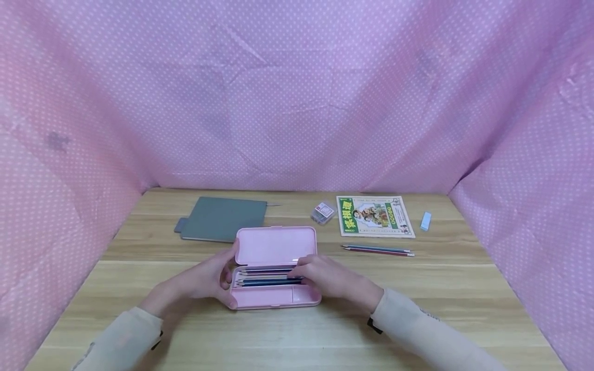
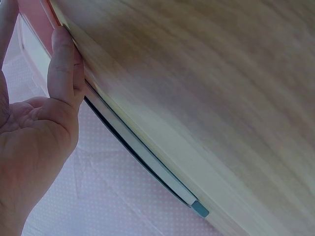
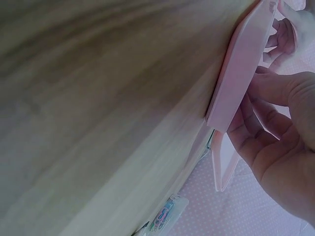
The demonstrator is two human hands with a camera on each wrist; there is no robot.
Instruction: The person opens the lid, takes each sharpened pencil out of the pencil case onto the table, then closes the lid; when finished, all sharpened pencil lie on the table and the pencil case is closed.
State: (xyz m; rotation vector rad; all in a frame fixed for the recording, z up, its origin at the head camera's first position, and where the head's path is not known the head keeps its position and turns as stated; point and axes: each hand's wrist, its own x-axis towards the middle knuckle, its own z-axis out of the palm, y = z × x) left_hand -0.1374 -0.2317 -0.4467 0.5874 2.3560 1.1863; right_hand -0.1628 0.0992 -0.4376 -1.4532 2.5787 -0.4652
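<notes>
A pink pencil case (image 1: 262,297) lies with its lid (image 1: 276,246) raised at the back. Several pencils (image 1: 264,282) fill its rear compartment, while the front compartments hold nothing visible. My left hand (image 1: 211,275) grips the case's left end, thumb at the front corner and fingers up by the lid. My right hand (image 1: 329,278) reaches over the right end, its fingertips down at the pencils' ends. In the right wrist view the fingers of my right hand (image 3: 280,128) bend in over the case wall (image 3: 238,73); I cannot tell whether they pinch a pencil.
Behind the case lies a grey-green notebook (image 1: 223,219), partly overlapped by the lid. A small clear box (image 1: 322,213) stands at the back middle, beside an illustrated booklet (image 1: 376,216). Two pencils (image 1: 378,250) lie before the booklet, and a light-blue eraser (image 1: 426,221) sits farther right.
</notes>
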